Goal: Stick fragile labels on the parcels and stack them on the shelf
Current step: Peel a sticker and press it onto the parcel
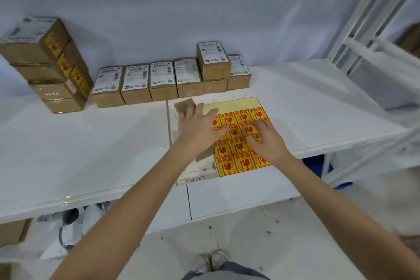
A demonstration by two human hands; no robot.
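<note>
While lying flat on the white shelf board (295, 102), shows as a yellow label sheet (238, 138) printed with rows of red-and-yellow fragile stickers, each bearing a broken-glass symbol and red characters too blurred to read; top strip already bare backing. Left hand (197, 129) spread over a brown parcel (185, 107) just left of the sheet, fingers fairly straight and resting on its top, thumb reaching onto the sheet's edge. Right hand (266, 138) set on the stickers, fingers bent toward the paper, possibly pinching at one sticker's edge, though cannot tell for sure from this angle. Behind, against the wall, a row of small parcels (159, 82) with white shipping labels carrying barcodes and QR codes, text unreadable, one box stacked on another at the right end. At far left, a leaning stack of four parcels (47, 66) with yellow fragile stickers on the side faces. On the board's front edge, a small white tag (194, 180) reading roughly "4-1".
</note>
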